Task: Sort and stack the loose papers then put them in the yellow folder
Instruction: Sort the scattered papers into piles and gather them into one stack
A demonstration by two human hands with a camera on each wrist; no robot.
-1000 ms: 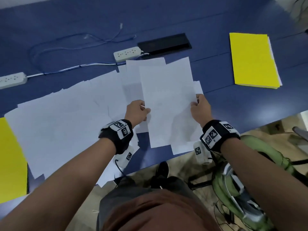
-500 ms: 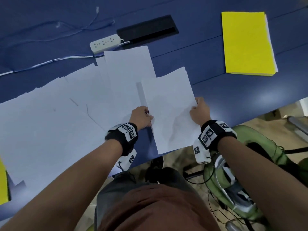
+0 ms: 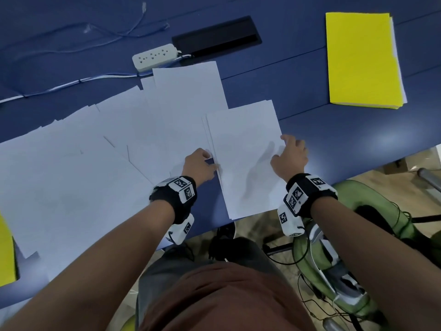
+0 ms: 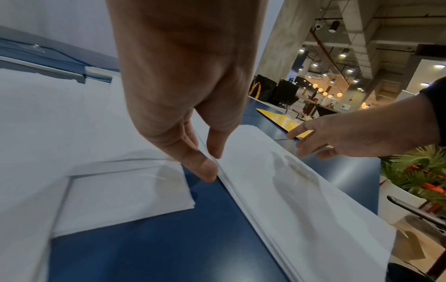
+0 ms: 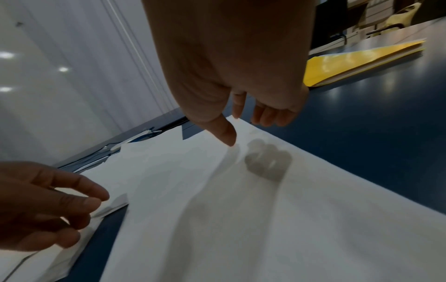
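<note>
A squared stack of white papers (image 3: 243, 158) lies flat on the blue table (image 3: 334, 144), its near end hanging over the table edge. My left hand (image 3: 211, 161) touches the stack's left edge with its fingertips (image 4: 202, 169); the thumb hangs just over the top sheet. My right hand (image 3: 284, 146) hovers at the stack's right edge with loose fingers and holds nothing; its thumb (image 5: 226, 133) points down at the paper. Loose white sheets (image 3: 83, 168) spread out to the left. The closed yellow folder (image 3: 362, 60) lies at the far right.
A white power strip (image 3: 155, 56) with its cable and a black cable hatch (image 3: 214, 37) sit behind the papers. Another yellow sheet or folder (image 3: 7, 254) shows at the left edge. A green chair (image 3: 358, 247) stands under the table's near edge on the right.
The stack that both hands held by its sides now lies on the table. My right hand has let go and lifted off; my left hand has loosened to a touch on the edge.
</note>
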